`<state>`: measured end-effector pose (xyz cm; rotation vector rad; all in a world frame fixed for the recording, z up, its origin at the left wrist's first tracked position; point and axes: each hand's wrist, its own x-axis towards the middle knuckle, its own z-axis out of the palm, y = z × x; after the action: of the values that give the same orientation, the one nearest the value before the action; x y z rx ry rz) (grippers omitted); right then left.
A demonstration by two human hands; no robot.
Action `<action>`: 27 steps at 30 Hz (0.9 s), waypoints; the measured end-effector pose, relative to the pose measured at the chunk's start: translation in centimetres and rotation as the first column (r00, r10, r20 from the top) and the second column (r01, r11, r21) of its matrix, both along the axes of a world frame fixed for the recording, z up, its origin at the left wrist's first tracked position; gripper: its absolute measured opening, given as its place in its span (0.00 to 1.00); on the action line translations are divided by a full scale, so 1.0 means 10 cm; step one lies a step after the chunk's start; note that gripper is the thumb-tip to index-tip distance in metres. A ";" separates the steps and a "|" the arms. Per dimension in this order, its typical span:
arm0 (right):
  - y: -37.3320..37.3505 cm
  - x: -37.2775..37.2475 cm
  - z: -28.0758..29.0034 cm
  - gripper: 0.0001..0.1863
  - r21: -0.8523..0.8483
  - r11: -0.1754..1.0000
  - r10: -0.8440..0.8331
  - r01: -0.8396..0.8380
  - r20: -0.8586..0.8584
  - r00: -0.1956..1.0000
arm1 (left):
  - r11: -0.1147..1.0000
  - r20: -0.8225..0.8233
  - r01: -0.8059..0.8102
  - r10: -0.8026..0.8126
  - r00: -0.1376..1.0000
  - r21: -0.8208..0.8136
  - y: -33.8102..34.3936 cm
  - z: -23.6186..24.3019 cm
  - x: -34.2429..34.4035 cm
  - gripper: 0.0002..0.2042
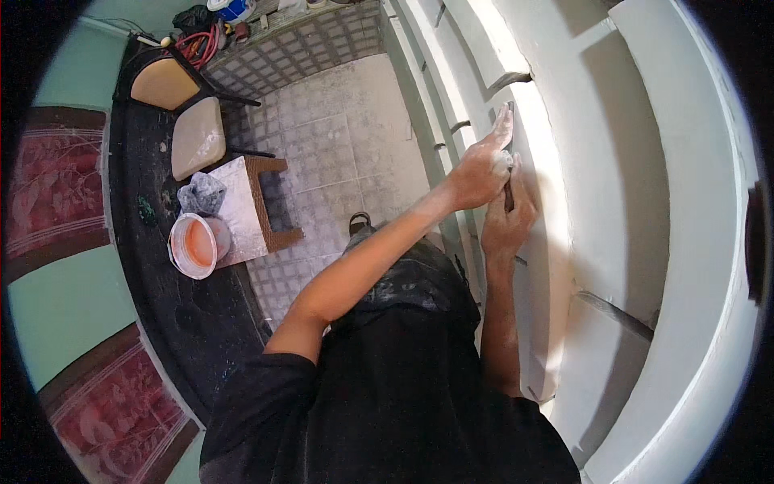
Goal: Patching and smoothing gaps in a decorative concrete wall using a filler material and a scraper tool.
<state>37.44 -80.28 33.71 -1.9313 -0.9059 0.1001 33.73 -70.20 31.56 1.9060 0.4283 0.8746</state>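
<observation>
My left hand (482, 169) and my right hand (511, 219) meet at a pale, plastered ledge (538, 153) on the right. Between them is a dark, narrow-handled tool (509, 196), mostly covered, so its kind cannot be made out. The right hand is closed around its handle. The left hand lies just beyond, its fingers pressed together along the front of the tool and against the ledge face. White powder or paste coats the fingers of both hands.
White shelves (617, 121) with grooves curve along the right. At left, a small table (246, 202) bears a white bucket (193, 246) with orange inside and a crumpled plastic bag (201, 194). Behind it stand a padded chair (198, 137) and red hose (197, 50). Dusty tiles (322, 145) cover the floor.
</observation>
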 end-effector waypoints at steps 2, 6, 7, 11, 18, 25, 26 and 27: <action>0.03 0.11 0.00 0.26 -0.082 0.996 0.046 -0.033 0.158 0.986 | 0.998 0.054 -0.017 0.021 0.998 -0.056 0.10 -0.04 0.09 0.33; 0.19 0.11 -0.08 0.25 -0.095 0.995 0.050 -0.030 0.217 0.975 | 0.996 -0.047 -0.018 0.014 0.999 -0.090 0.32 -0.06 0.00 0.29; 0.14 0.09 -0.01 0.25 -0.093 0.995 0.053 -0.032 0.230 0.972 | 0.996 -0.033 -0.020 0.017 0.999 -0.088 0.37 0.03 -0.12 0.29; -0.44 0.07 0.16 0.25 -0.007 0.998 0.059 -0.059 0.042 0.997 | 0.647 -0.273 -0.255 0.075 0.959 -0.719 0.32 0.10 -0.41 0.18; -0.74 0.04 0.61 0.28 0.042 0.999 -0.006 0.007 -0.015 1.000 | 0.736 0.231 -0.066 0.295 0.927 -0.674 -0.19 -0.35 0.16 0.14; -0.81 0.12 0.67 0.30 0.038 0.988 -0.139 0.147 -0.157 0.978 | 0.667 0.213 -0.379 0.630 0.747 -0.642 -0.07 -0.02 0.63 0.10; -0.82 0.17 0.63 0.30 0.039 0.988 -0.144 0.152 -0.156 0.977 | 0.680 0.219 -0.374 0.618 0.755 -0.630 -0.08 -0.10 0.64 0.11; -0.85 0.22 0.55 0.30 0.075 0.988 -0.125 0.132 -0.093 0.988 | 0.684 0.218 -0.367 0.610 0.762 -0.630 -0.08 -0.06 0.64 0.11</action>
<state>39.68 -88.77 39.26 -1.8895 -0.7147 0.0701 40.12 -70.97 30.93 1.0136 0.8671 1.3141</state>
